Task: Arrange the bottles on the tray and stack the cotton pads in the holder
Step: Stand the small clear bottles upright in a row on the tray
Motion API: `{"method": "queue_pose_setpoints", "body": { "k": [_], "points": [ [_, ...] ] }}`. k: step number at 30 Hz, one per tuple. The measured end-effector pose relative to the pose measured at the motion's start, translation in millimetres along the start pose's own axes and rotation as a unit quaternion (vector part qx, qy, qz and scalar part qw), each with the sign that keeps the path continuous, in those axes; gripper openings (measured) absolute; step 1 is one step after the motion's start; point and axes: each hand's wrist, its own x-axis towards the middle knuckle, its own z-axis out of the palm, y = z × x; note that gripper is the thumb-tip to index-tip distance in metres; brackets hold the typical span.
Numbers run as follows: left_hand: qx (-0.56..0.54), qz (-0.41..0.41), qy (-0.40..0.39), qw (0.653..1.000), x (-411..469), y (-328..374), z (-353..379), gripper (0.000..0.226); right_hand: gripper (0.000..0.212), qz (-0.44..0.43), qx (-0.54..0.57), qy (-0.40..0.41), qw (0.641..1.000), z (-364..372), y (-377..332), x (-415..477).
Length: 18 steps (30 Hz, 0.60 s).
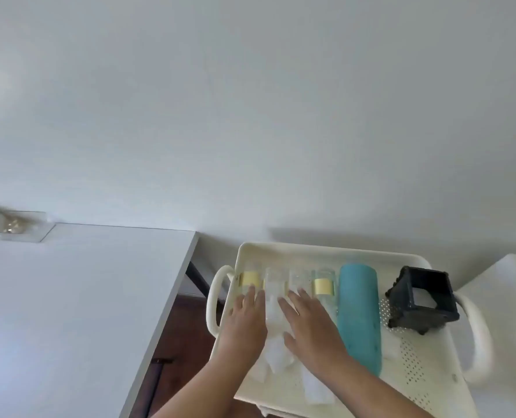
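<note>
Clear bottles (273,282) partly hidden under left hand (246,316) and right hand (309,322), fingers (292,304) flat.

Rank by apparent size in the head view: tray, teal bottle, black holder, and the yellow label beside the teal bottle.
Largest to smallest:
1. tray
2. teal bottle
3. black holder, clearly smaller than the teal bottle
4. yellow label

Clear bottles (324,285), teal bottle (360,318) lie flat (side by side) in cream tray (422,372).
</note>
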Motion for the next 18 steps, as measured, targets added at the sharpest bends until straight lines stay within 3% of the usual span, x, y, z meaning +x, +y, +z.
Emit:
{"method": "queue_pose_setpoints", "body": {
  "k": [9,18],
  "points": [
    [-0.095,-0.108,0.016,0.989,14.1,3.8,0.3,0.061,0.070,-0.043,-0.104,-0.002,0.994,15.3,12.2,31.5],
    [-0.167,-0.122,0.049,0.977,19.4,-0.4,5.4,0.051,0.079,-0.053,-0.105,-0.022,0.993,29.3,-3.1,50.7]
  ]
}}
